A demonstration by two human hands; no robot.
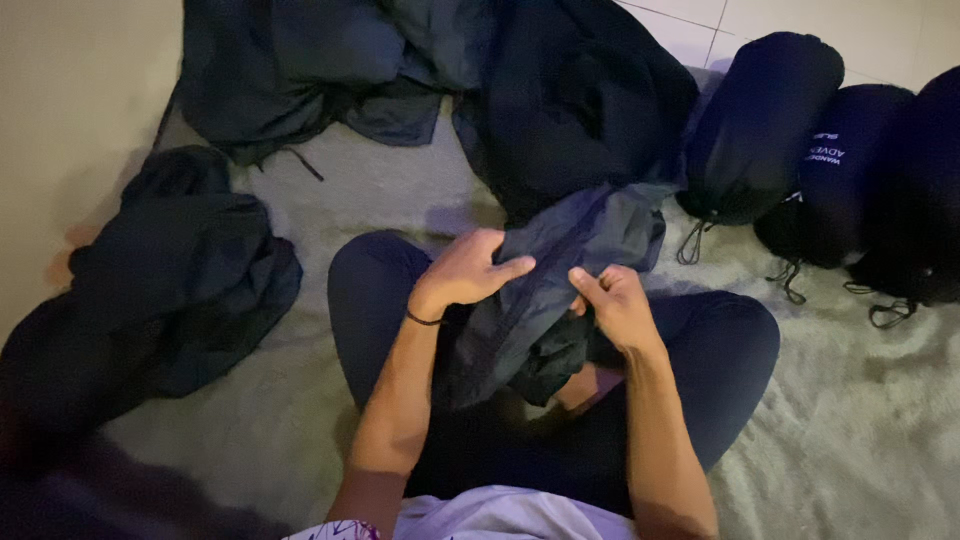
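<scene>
I sit cross-legged on a pale shaggy rug (860, 400). A dark blue-grey piece of thin fabric (560, 260) hangs from a bigger dark heap (580, 110) down into my lap. My left hand (468, 268) grips the fabric's left edge, with a dark band on the wrist. My right hand (615, 300) pinches the fabric's right edge between thumb and fingers. The lower end of the fabric bunches between my knees.
A crumpled dark sleeping bag (170, 280) lies on the left, another dark heap (300, 70) at the top left. Three stuffed dark drawstring sacks (770, 120) stand at the right, cords trailing on the rug. Tiled floor shows at the top right.
</scene>
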